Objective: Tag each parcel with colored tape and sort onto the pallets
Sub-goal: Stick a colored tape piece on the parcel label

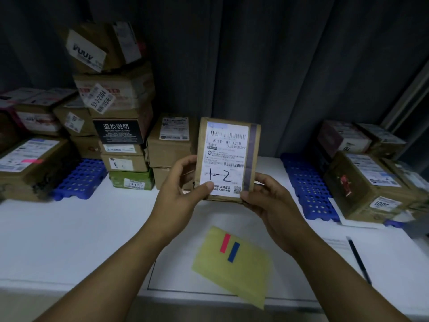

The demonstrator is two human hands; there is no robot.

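Parcel upright, pinched at its lower corners by left hand and right hand, thumbs in front, fingers curled behind. Read 1-2, possibly the sort code; free one hand for red strip or blue strip below the fingers.

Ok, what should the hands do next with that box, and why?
Probably free the right hand and reach for a tape strip. It and the left hand both grip the parcel, whose front shows no bright tag, while a pink strip and a blue strip wait on the yellow sheet below. Which colour fits, I cannot tell.
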